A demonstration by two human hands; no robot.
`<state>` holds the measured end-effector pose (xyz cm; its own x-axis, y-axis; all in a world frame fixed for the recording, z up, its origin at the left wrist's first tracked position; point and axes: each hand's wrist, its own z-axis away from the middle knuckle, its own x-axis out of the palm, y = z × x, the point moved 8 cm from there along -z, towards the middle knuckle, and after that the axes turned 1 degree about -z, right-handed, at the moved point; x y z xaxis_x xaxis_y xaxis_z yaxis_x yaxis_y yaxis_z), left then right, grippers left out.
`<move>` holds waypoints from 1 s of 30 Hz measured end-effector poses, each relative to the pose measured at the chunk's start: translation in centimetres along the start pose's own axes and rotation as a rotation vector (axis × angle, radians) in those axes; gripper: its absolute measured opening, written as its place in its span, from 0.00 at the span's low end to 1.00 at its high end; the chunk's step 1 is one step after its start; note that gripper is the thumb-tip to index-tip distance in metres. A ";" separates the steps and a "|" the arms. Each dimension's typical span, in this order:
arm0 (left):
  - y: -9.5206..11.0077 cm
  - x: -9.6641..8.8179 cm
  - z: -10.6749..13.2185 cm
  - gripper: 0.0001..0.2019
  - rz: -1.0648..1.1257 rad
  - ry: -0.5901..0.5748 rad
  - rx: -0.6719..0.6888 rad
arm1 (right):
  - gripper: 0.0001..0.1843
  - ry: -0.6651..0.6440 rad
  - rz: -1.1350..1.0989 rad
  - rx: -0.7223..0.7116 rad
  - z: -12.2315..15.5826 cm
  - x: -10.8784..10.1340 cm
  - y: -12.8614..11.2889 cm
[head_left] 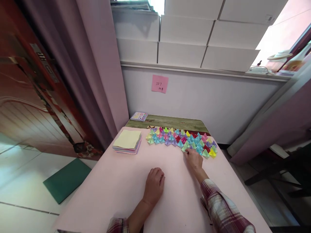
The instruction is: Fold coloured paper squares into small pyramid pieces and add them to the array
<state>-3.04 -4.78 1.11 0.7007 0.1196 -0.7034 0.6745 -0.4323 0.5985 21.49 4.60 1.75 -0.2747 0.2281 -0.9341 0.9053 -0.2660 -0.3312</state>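
Note:
Rows of small folded paper pieces [173,137] in many colours stand close together across the far part of the pink table. At their near edge my right hand [195,158] reaches out, thumb and fingers pinched on a pale green folded paper piece [184,148], which touches or nearly touches its neighbours. My left hand [154,182] rests on the tabletop nearer to me, its fingers curled in and nothing visible in them. A stack of square coloured paper [127,139], pale yellow on top, lies at the left of the table.
The pink tabletop [116,184] meets a wood-patterned strip [173,122] at the back, where a small printed pad [139,116] lies. A pink note [159,83] is stuck on the wall behind. On the floor at left lies a green board [67,180].

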 end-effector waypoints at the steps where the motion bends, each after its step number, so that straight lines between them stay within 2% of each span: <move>1: 0.0 0.0 0.0 0.06 0.003 -0.001 -0.003 | 0.14 0.010 -0.006 -0.001 0.4 -0.2 0.0; 5: -0.2 -0.2 0.0 0.07 0.032 -0.003 -0.015 | 0.16 0.054 -0.112 -0.016 3.7 -1.0 0.3; 8: -0.4 -0.3 0.0 0.06 0.065 0.005 -0.019 | 0.16 -0.059 -0.286 -0.030 7.0 -0.1 0.4; 11: -0.6 -0.3 0.0 0.06 0.105 0.023 -0.023 | 0.17 -0.121 -0.356 -0.060 9.4 0.7 0.1; 15: -1.0 -0.4 0.0 0.08 0.206 0.055 -0.066 | 0.16 -0.069 -0.305 -0.064 10.5 0.9 0.0; 18: -1.8 -1.2 -0.6 0.08 0.272 0.066 -0.126 | 0.16 -0.066 -0.287 -0.047 10.7 1.3 0.2; 21: -3.3 -4.4 -2.4 0.08 0.204 0.136 -0.156 | 0.16 -0.087 -0.268 -0.042 10.8 1.8 0.5; 27: -9.3 -14.0 -7.8 0.07 -0.082 0.349 -0.204 | 0.17 -0.123 -0.231 -0.043 11.2 2.4 0.8; 28: -10.3 -15.0 -8.6 0.09 -0.137 0.359 -0.223 | 0.17 -0.127 -0.228 -0.043 11.2 2.4 0.8; 30: -11.9 -15.5 -10.2 0.13 -0.233 0.284 -0.248 | 0.18 -0.133 -0.223 -0.045 11.3 2.3 0.7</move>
<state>-19.60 7.60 8.77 0.5356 0.4440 -0.7183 0.8334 -0.1411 0.5343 17.88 -5.64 -2.13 -0.5066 0.1509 -0.8489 0.8301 -0.1805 -0.5275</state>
